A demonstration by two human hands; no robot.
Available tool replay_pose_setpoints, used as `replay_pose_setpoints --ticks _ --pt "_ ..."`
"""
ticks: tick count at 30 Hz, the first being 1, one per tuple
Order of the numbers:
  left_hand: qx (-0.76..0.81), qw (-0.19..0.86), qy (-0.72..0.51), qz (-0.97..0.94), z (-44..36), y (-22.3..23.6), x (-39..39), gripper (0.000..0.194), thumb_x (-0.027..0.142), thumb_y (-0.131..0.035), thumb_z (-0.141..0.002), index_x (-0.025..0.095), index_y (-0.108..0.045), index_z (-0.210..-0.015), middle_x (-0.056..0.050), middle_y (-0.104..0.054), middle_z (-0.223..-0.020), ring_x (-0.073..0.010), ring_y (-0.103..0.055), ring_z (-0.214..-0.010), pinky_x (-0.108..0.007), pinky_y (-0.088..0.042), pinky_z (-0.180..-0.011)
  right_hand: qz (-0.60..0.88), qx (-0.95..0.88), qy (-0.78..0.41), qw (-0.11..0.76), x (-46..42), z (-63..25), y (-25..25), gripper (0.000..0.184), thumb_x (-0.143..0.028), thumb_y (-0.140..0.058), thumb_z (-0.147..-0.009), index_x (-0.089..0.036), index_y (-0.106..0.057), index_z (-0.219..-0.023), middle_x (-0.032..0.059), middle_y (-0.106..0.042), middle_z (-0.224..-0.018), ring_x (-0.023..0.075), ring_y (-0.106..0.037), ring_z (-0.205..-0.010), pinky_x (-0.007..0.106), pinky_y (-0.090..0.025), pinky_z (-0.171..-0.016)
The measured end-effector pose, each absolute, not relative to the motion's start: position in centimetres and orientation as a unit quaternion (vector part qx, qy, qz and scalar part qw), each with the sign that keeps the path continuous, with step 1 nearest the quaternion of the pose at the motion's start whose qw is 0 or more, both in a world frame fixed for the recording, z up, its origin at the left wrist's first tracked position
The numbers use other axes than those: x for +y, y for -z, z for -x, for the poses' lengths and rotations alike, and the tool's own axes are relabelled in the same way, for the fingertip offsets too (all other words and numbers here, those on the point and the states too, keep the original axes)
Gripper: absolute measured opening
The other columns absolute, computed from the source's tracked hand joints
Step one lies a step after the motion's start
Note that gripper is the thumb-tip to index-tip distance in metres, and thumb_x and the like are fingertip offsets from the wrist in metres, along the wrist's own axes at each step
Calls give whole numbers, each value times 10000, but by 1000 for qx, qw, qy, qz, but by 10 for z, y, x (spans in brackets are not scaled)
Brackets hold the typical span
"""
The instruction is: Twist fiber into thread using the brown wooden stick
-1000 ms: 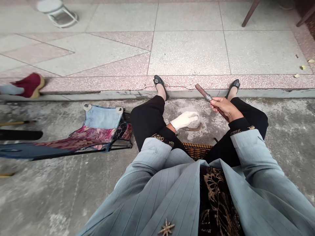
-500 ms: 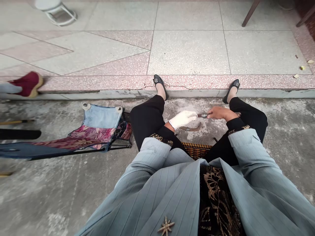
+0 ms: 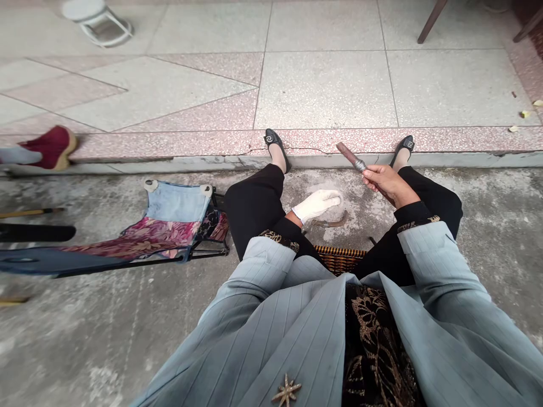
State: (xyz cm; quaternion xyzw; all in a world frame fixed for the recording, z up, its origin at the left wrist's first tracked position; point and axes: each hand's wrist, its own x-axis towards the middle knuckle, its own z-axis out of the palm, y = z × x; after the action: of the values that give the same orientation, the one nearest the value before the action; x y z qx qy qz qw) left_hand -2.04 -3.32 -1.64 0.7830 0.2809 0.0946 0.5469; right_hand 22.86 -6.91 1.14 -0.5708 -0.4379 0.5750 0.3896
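Note:
My right hand [image 3: 384, 182], bare, is closed around a short brown wooden tool handle [image 3: 349, 155] with a silvery wire binding next to my fingers. Its free end points up and to the left, above the edge of the step. Any part beyond the grip is hidden by my hand. My left hand [image 3: 318, 204] wears a white glove and rests half curled, with nothing visible in it. Just below the glove, a curved brown piece, like a small sickle blade [image 3: 335, 221], lies on the concrete.
Between my legs is the woven edge of a brown wicker seat [image 3: 341, 258]. A folding chair of denim and flowered cloth [image 3: 169, 226] stands at left. A person's red shoe [image 3: 53, 148] is by the step [image 3: 322, 161]. A white stool [image 3: 102, 25] stands beyond.
The handle has come out of my gloved left hand. My right hand has raised it and tilted it up and away. My left hand has stayed nearly where it was.

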Motion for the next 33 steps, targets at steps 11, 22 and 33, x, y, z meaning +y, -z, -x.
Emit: replay_pose_setpoints --ticks 11,22,33 --pt "289 450 -38 -844 24 26 -32 333 389 -482 -900 147 -701 -966 -34 -690 -847 -173 -605 -792 -253 -447 -756 591 -653 -460 -116 -67 -218 -1 201 -314 -629 -839 -186 -757 -926 65 -672 -757 162 -554 -640 274 -367 -591" --pt "360 560 -120 -737 18 24 -32 355 455 -513 -895 138 -671 -921 -37 -661 -770 -135 -568 -652 -260 -453 -644 481 -459 -643 380 -76 -224 -18 367 -479 -741 -770 -146 -654 -897 -21 -557 -671 67 -422 -516 216 -308 -473" --pt "344 556 -61 -754 19 8 -37 226 368 -577 -859 177 -670 -780 -3 -613 -662 -148 -583 -708 -260 -426 -671 626 -444 -557 317 -65 -230 7 282 -432 -702 -770 -170 -612 -819 -21 -539 -631 81 -414 -483 222 -308 -430"
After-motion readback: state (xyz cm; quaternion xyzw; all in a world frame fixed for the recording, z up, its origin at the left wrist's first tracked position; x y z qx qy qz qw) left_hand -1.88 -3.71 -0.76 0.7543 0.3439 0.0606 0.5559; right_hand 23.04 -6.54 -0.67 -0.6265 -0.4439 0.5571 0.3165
